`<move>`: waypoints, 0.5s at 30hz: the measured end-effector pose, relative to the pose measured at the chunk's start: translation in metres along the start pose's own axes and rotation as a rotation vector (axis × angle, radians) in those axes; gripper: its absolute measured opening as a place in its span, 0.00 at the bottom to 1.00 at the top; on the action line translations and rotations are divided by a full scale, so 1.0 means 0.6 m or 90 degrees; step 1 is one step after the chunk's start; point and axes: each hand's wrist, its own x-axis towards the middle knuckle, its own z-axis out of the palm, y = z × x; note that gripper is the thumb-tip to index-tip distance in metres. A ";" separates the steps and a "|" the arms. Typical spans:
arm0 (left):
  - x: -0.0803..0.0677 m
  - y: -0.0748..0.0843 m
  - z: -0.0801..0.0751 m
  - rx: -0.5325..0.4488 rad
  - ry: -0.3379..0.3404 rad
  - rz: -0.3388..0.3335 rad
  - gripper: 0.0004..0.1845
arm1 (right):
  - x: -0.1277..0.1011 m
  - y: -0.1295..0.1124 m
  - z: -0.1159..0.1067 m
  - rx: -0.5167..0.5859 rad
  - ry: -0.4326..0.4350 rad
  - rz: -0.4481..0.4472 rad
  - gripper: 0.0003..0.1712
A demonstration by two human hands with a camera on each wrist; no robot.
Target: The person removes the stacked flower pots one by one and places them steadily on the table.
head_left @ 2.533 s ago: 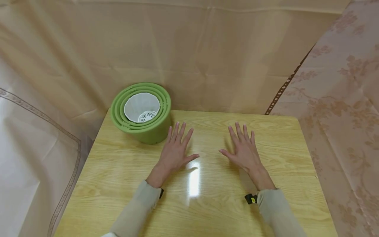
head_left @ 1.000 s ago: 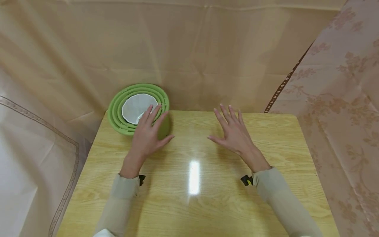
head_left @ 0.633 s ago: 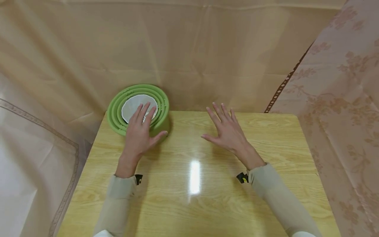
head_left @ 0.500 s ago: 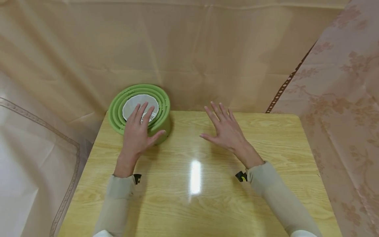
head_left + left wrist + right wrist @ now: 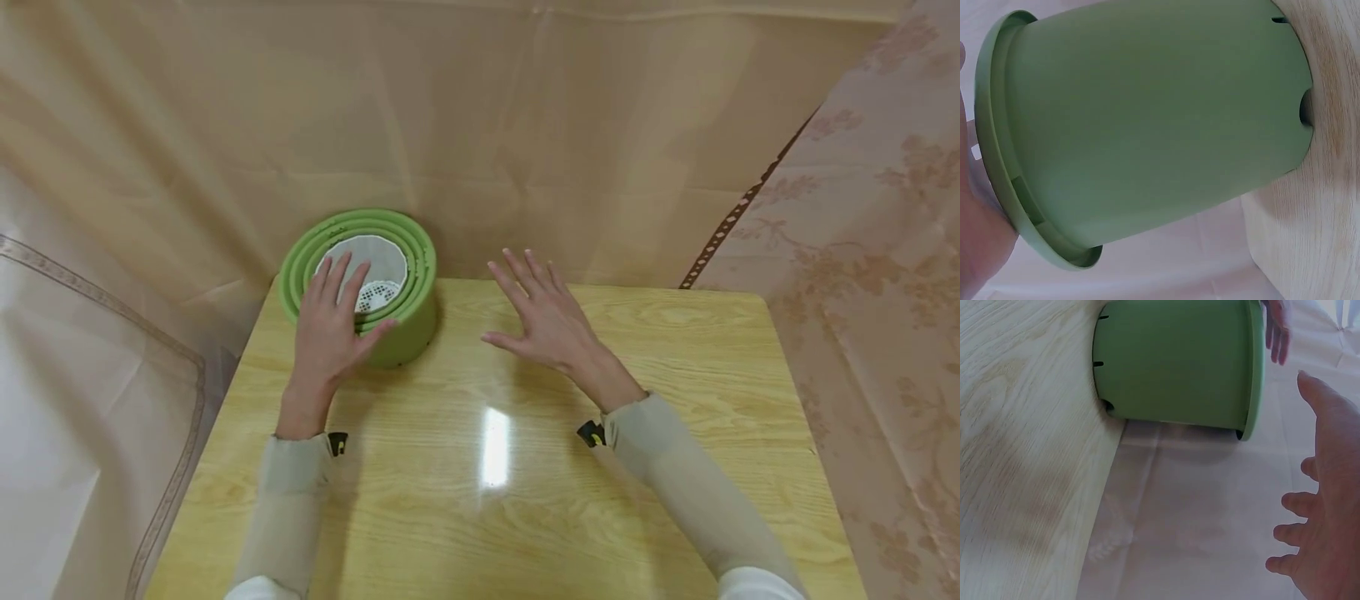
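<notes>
A stack of nested green flowerpots [image 5: 411,333] stands upright at the table's back left, with a white pot [image 5: 381,255] innermost, its perforated bottom showing. My left hand [image 5: 324,329] is over the stack's near-left rim, fingers spread and holding nothing. In the left wrist view that hand [image 5: 982,247] appears beside the rim of the outer green pot [image 5: 1160,119]. To the right of the stack, apart from it, my right hand [image 5: 546,323] hovers with straight, spread fingers. The right wrist view shows this hand [image 5: 1332,494] away from the outer pot's side [image 5: 1175,359].
The wooden table [image 5: 465,533] ends just behind the stack, where a beige cloth [image 5: 525,142] hangs. A floral cloth [image 5: 885,350] lies along the right side and a pale cloth [image 5: 67,375] along the left. Light reflects off the tabletop.
My left hand has moved left and forward from beside the stack to over its rim. My right hand has come left toward the pots. The flowerpots have stayed put.
</notes>
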 end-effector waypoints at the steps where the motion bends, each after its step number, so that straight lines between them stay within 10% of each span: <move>1: 0.001 -0.003 0.000 0.003 -0.004 -0.003 0.48 | 0.003 -0.002 0.001 0.001 -0.004 -0.002 0.58; 15: -0.005 -0.029 -0.012 0.006 -0.091 -0.092 0.50 | 0.039 -0.026 0.013 -0.002 -0.039 -0.042 0.56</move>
